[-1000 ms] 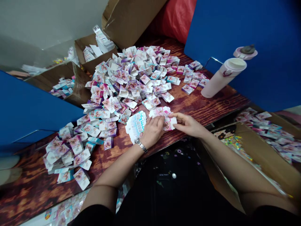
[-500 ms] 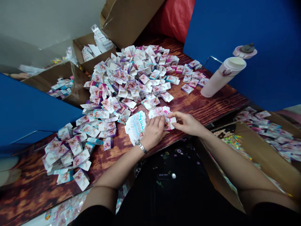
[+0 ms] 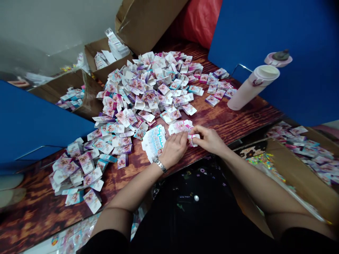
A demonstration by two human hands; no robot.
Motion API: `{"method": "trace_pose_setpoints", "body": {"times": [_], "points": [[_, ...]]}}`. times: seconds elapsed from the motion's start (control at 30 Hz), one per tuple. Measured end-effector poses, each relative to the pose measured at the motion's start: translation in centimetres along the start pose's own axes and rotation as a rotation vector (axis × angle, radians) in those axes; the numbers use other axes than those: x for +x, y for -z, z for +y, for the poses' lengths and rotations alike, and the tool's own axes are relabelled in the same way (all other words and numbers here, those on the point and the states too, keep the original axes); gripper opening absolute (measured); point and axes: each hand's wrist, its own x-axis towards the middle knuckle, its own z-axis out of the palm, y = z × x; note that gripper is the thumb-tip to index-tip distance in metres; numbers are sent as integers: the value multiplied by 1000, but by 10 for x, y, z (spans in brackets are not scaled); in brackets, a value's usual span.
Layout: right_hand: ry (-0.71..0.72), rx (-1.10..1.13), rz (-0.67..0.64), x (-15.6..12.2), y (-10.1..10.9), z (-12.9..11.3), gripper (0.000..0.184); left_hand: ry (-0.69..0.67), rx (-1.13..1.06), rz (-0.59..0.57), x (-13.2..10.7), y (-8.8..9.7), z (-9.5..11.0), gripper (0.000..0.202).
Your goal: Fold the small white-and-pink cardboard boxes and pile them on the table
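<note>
A small pink-and-white paper box [image 3: 195, 140] is between my two hands at the table's front edge. My right hand [image 3: 209, 139] is closed in a pinch on its right side. My left hand [image 3: 174, 147], with a metal watch on the wrist, grips its left end; the fingers cover part of it. Just behind my hands lies a fan of flat pink cartons [image 3: 180, 127]. Left of it, a stack of flat blue-and-white cartons [image 3: 153, 141] is partly under my left hand.
A large heap of folded small boxes [image 3: 148, 91] covers the table [image 3: 34, 211]. A pink bottle [image 3: 250, 90] with its lid up stands at the right. Cardboard cartons [image 3: 92, 86] stand at the back left; another open carton [image 3: 299, 180] is at my right.
The paper box has turned and its right end looks folded narrower. My right fingers have moved in around it. My left fingers are a little more bent. The view shifted slightly.
</note>
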Motion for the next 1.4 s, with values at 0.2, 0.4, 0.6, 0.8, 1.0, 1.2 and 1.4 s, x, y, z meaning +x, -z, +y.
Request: {"method": "trace_pose_setpoints", "body": {"times": [0.2, 0.4, 0.6, 0.8, 1.0, 1.2, 1.4], "points": [[180, 31, 294, -12, -2, -10, 28, 198, -240, 103, -3, -3, -4, 58], [381, -187, 350, -22, -14, -17, 20, 202, -341, 178, -3, 0, -4, 53], [123, 226, 253, -17, -20, -17, 28, 102, -335, 179, -6, -4, -8, 32], [-111, 671, 187, -1, -19, -22, 29, 146, -277, 187, -6, -3, -5, 49], [-20, 301, 248, -4, -19, -30, 16, 155, -253, 170, -7, -7, -3, 65], [389, -264, 433, -19, -40, -36, 33, 157, -237, 155, -3, 0, -1, 73], [427, -228, 362, -27, -51, -22, 42, 178, -192, 66, -11, -10, -5, 72]]}}
